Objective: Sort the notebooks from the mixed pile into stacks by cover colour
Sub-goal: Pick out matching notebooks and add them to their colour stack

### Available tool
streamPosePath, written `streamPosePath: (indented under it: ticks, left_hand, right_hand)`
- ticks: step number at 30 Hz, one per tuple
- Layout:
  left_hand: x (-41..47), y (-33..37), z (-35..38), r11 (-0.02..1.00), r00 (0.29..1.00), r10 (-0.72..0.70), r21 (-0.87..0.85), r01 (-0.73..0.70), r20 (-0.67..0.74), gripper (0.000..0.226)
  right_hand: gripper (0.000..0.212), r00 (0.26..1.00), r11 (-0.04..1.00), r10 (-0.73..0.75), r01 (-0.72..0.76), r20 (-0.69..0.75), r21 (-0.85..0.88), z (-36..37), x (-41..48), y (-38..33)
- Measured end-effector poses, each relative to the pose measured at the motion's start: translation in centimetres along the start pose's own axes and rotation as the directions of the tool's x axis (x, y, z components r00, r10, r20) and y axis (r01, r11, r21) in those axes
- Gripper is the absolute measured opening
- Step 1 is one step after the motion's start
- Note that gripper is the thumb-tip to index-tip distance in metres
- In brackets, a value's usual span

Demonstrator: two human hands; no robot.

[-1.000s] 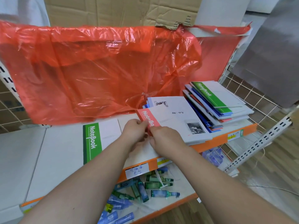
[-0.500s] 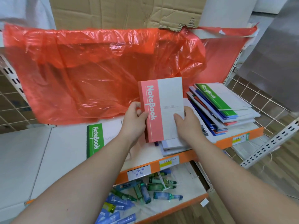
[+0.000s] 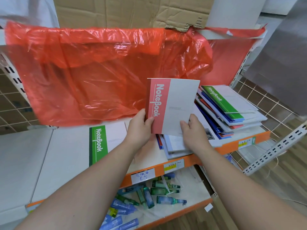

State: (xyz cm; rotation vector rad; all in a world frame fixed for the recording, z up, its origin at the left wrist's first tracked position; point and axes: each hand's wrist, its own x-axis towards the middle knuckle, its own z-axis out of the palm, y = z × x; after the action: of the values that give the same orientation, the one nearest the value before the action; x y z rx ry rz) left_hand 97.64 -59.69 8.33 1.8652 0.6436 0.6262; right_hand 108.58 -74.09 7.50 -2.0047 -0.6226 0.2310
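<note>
The pink notebook stands upright over the shelf, at 12 o'clock from both hands. It looks light, thin and fairly stiff, and its smooth cover might slip, so the spine edge and lower corners seem the safest holds. The left hand has its fingers curled round the spine edge, with the thumb on the pink band. The right hand pinches the lower right corner. The mixed pile lies at 3 o'clock and a green notebook lies flat at 9 o'clock.
</note>
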Motion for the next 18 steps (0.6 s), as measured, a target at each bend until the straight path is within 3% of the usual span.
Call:
streamPosePath:
  ticks: [5,10,18]
  left_hand:
    - [-0.3,-0.3,-2.3,0.999,0.994,-0.005,0.034,0.009,-0.108,0.009]
    - [-1.9,-1.3,-6.9,0.988,0.951,0.003,0.147,0.045,-0.309,0.024]
    - [-4.6,-7.0,-13.1,0.862,0.910,-0.206,0.373,0.343,-0.360,0.023]
  right_hand:
    - [0.011,0.998,0.997,-0.064,0.063,0.016,0.042,1.7,0.1,-1.7]
    - [0.026,0.984,0.990,-0.116,0.102,0.139,0.101,6.5,0.0,-4.4]
    - [0.031,0.914,1.000,0.001,-0.013,0.406,0.027,13.2,-1.3,-4.4]
